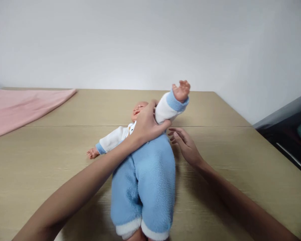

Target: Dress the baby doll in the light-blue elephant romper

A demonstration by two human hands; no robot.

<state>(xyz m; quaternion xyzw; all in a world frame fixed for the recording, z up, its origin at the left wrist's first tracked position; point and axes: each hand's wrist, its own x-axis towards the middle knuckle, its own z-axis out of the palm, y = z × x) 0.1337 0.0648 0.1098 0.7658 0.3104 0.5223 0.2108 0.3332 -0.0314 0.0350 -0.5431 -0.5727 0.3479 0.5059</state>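
A baby doll (154, 167) in a fleecy blue and white outfit lies on its back on the table, its head away from me and its legs at the near edge of the view. Across its chest, my left hand (149, 124) is wrapped round the doll's upper arm near the shoulder. That sleeved arm (169, 107) sticks up to the right, small hand on top. My right hand (185, 145) is beside the doll's right-hand side, fingers slightly curled and apart, with nothing visible in them. The doll's other arm (111, 140) stretches out left on the tabletop.
A pink cloth (27, 107) lies at the far left of the wooden table (228, 147). Behind the table rises a pale wall (140, 43). Past the right edge is a dark object (288, 134) with a green patch.
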